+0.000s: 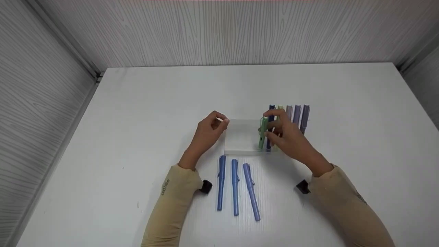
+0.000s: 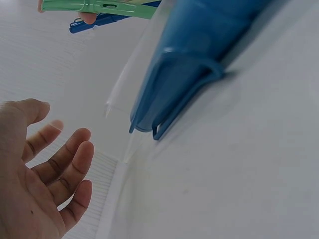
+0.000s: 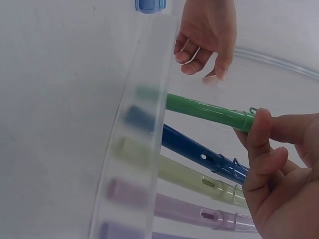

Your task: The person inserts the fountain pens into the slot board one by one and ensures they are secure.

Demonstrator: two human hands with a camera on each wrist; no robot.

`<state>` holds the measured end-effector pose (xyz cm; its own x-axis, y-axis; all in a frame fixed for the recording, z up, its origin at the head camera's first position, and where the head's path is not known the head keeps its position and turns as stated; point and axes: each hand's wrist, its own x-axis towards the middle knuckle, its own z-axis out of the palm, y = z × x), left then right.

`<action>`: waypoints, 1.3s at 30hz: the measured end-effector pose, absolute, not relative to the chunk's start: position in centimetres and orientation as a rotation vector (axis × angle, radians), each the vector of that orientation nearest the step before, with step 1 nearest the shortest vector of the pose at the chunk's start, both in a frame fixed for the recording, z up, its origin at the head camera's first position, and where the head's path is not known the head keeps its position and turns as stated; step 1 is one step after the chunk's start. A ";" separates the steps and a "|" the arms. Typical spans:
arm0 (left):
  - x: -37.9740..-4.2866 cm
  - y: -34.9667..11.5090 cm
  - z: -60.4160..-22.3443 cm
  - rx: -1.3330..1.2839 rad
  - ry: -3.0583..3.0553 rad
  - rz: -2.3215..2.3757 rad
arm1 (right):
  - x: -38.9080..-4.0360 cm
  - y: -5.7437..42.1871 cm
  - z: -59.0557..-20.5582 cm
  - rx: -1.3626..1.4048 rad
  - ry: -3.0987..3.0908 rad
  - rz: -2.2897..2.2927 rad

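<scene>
Pale wood-grain walls (image 1: 205,34) border a white table (image 1: 164,92). From the head camera, a green pen (image 1: 262,137) is at the fingertips of the right hand (image 1: 288,137), over a clear tray (image 1: 241,135) and beside five other pens (image 1: 289,110); three blue pens (image 1: 235,187) lie in front. At the left wrist, the palm of the left hand (image 2: 45,174) shows, its fingers loosely bent, apart and holding nothing. Only the right wrist camera shows the green pen's far end blurred behind the tray's frosted wall, while thumb and finger pinch its clip end.
</scene>
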<state>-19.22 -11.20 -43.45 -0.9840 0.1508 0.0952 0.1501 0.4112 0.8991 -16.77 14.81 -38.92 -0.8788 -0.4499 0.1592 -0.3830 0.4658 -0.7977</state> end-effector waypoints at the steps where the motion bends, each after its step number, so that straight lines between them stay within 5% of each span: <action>1: -19.2 -11.2 -43.4 0.278 2.641 1.677 | -16.8 14.8 -38.9 -0.750 2.618 -1.405; 39: -19.2 -11.1 -43.4 0.213 2.687 1.618 | -17.1 14.1 -38.5 -0.810 3.024 -1.329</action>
